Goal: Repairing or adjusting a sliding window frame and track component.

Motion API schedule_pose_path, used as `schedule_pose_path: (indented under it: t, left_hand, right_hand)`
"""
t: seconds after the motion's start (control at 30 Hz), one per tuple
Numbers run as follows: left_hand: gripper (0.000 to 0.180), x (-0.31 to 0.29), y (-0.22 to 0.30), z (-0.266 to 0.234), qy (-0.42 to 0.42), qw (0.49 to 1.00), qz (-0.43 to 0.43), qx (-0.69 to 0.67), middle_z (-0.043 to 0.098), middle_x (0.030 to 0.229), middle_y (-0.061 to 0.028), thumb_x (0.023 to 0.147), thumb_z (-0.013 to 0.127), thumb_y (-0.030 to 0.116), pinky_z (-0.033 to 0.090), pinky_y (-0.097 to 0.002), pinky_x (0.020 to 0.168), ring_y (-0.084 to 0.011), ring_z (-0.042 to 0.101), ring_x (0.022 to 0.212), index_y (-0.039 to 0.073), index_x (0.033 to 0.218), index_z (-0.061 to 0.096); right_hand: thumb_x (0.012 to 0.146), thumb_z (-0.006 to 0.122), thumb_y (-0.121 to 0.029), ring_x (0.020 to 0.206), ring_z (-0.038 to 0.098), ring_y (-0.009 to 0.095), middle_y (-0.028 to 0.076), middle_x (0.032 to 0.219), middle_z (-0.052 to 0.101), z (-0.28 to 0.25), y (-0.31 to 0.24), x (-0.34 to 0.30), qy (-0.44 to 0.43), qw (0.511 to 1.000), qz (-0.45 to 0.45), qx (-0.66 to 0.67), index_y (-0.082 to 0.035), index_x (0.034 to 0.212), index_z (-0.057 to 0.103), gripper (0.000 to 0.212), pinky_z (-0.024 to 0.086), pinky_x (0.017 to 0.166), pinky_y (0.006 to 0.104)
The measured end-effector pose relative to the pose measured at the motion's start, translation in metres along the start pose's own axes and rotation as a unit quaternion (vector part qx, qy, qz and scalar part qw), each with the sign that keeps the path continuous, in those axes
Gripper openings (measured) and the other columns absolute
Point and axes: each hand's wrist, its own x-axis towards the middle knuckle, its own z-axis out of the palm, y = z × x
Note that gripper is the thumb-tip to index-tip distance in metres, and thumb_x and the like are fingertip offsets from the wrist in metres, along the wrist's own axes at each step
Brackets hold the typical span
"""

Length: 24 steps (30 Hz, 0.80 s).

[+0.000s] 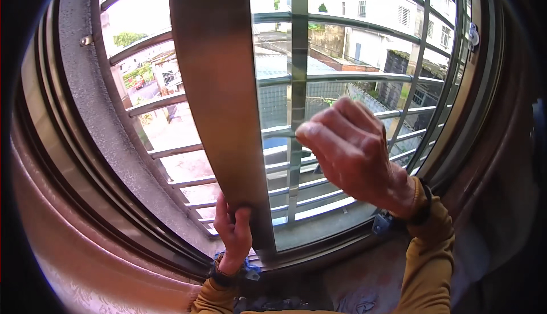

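Observation:
A sliding window sash (228,86) with a broad brown upright frame stands in front of me. Low on that upright, my left hand (232,233) grips its left edge, thumb on the near face and fingers reaching round the side. In front of the glass pane (336,228), my right hand (356,154) is raised with its fingers curled closed. The back of that hand faces me, so anything inside it is hidden. Whether it touches the glass, I cannot tell.
Metal security bars (359,78) cross the opening outside. To the left runs a rough grey wall edge (80,69) beside dark window tracks. Pink curtain fabric (97,257) hangs at lower left. Small blue objects (382,223) lie by the lower track. A white latch (473,36) sits on the right frame.

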Motion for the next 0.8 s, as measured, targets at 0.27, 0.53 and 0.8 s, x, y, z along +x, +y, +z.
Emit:
schedule_pose_path:
  t: [0.27, 0.53, 0.8]
  left_hand:
    - [0.045, 0.003, -0.012, 0.002, 0.020, 1.000, 0.001, 0.022, 0.057, 0.105, -0.0031, 0.094, 0.058, 0.024, 0.041, -0.0230, 0.081, -0.0103, 0.052, 0.095, -0.002, 0.128, 0.045]
    - [0.048, 0.004, -0.017, -0.002, 0.015, 1.000, 0.004, 0.027, 0.059, 0.110, -0.0062, 0.096, 0.055, 0.032, 0.042, -0.0242, 0.084, -0.0118, 0.055, 0.097, -0.001, 0.129, 0.044]
    - [0.050, 0.002, -0.014, 0.000, 0.008, 1.000, 0.007, 0.015, 0.060, 0.110, -0.0054, 0.095, 0.057, 0.032, 0.043, -0.0233, 0.083, -0.0109, 0.056, 0.096, -0.001, 0.130, 0.044]
  right_hand:
    - [0.073, 0.074, -0.003, 0.069, 0.059, 0.022, 0.007, 0.072, 0.062, -0.008, 0.038, 0.005, 0.059, 0.997, -0.024, -0.046, -0.003, 0.079, 0.064, 0.012, 0.047, 0.062, 0.0321]
    - [0.068, 0.066, -0.008, 0.070, 0.051, 0.015, 0.002, 0.070, 0.052, 0.034, -0.011, -0.086, -0.004, 0.999, 0.006, -0.037, -0.005, 0.078, 0.063, 0.010, 0.043, 0.057, 0.0294]
    - [0.065, 0.063, -0.008, 0.072, 0.052, 0.016, 0.002, 0.077, 0.055, 0.052, -0.059, -0.156, -0.110, 0.992, 0.037, 0.041, -0.003, 0.082, 0.064, 0.018, 0.041, 0.060, 0.0298]
